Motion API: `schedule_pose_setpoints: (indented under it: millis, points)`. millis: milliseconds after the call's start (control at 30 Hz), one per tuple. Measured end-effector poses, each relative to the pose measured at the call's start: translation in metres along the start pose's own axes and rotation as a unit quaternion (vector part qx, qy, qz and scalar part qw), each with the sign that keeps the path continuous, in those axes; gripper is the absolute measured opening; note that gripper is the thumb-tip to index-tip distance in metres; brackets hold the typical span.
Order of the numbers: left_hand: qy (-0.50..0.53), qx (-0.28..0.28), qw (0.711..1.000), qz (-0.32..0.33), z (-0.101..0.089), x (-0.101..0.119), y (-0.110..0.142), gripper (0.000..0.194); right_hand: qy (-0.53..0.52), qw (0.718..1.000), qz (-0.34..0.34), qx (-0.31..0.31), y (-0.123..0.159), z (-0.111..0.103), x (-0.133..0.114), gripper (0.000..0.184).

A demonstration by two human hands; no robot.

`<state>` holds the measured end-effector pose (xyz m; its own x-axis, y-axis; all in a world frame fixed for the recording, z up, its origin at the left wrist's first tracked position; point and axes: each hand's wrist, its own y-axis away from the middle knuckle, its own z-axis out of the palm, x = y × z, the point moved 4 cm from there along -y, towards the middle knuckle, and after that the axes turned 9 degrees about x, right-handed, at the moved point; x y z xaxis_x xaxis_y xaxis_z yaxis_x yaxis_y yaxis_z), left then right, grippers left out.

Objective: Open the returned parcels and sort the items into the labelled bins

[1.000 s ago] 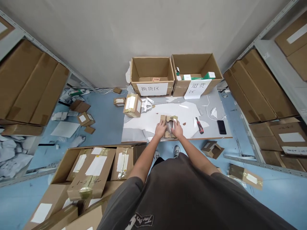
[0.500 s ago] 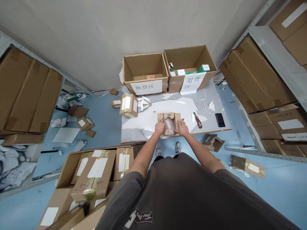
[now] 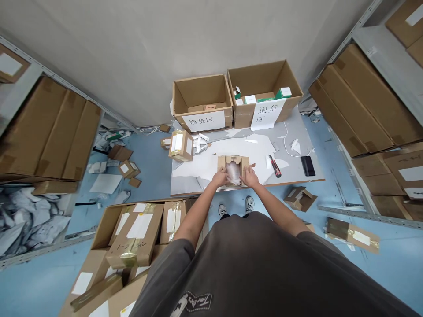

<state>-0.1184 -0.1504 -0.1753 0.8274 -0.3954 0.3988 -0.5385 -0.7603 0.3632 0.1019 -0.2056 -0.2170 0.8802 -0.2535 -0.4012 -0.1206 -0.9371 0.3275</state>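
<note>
Open carton [image 3: 233,158] at the front edge of the surface [image 3: 292,177], flaps spread, with a clear-wrapped item [image 3: 233,170] inside. Touching the carton's left side with the left hand [image 3: 220,178], fingers bent over the edge and reaching in beside the wrapped item. Touching the carton's right side with the right hand [image 3: 250,177], fingers curved at the wall and tips close to the item. Cannot tell on either side whether clenched on cardboard or merely resting there.

Left of the carton and farther back, a taped box [image 3: 181,145], with crumpled white strips [image 3: 200,143] just beside it. Right of the carton, a red-and-black cutter [image 3: 274,166], then a black phone [image 3: 308,166] farther out, with a white cable [image 3: 286,140] behind. Beyond the carton, toward the wall, two large bins side by side: left bin [image 3: 185,119] and right bin [image 3: 243,115], both bearing handwritten paper signs, with green-and-white boxes [image 3: 283,92] in the right one. Below and left of the carton, a big box [image 3: 105,224] of taped parcels [image 3: 135,229].
</note>
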Motion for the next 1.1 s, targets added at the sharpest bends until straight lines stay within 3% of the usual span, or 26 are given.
schedule_pose_setpoints:
  millis: [100, 167, 333, 433, 533, 667, 767, 833, 1000, 1100]
  points:
    - [-0.034, 0.002, 0.999, 0.021, 0.014, -0.002, 0.017, 0.112, 0.004, 1.000, -0.012, 0.024, 0.000, 0.000, 0.001, 0.094]
    - [-0.051, 0.036, 0.998, 0.016, 0.025, -0.001, 0.023, 0.119, 0.022, 0.998, -0.023, 0.046, -0.003, -0.004, -0.001, 0.089]
    - [-0.056, 0.089, 0.994, -0.001, 0.042, 0.006, 0.023, 0.105, 0.103, 0.989, -0.061, 0.086, -0.033, -0.029, -0.027, 0.069]
    - [-0.059, 0.099, 0.993, 0.000, 0.044, 0.009, 0.022, 0.099, 0.150, 0.978, -0.093, 0.114, -0.057, -0.047, -0.046, 0.056]
    - [-0.059, 0.113, 0.992, -0.009, 0.044, 0.009, 0.023, 0.093, 0.159, 0.970, -0.150, 0.103, -0.077, -0.061, -0.057, 0.044]
    - [-0.052, 0.123, 0.991, -0.003, 0.045, 0.012, 0.025, 0.059, 0.139, 0.969, -0.190, 0.078, -0.096, -0.077, -0.058, 0.045]
    - [-0.045, 0.126, 0.991, 0.009, 0.048, 0.017, 0.025, 0.028, 0.127, 0.979, -0.150, 0.059, -0.118, -0.084, -0.057, 0.050]
    - [-0.043, 0.124, 0.991, 0.008, 0.050, 0.019, 0.025, 0.020, 0.119, 0.987, -0.100, 0.038, -0.136, -0.082, -0.057, 0.051]
    - [-0.042, 0.127, 0.991, -0.008, 0.053, 0.019, 0.025, 0.032, 0.114, 0.993, 0.005, -0.028, -0.175, -0.067, -0.057, 0.057]
    - [-0.043, 0.123, 0.991, -0.014, 0.053, 0.019, 0.026, 0.040, 0.114, 0.993, 0.021, -0.026, -0.177, -0.066, -0.054, 0.064]
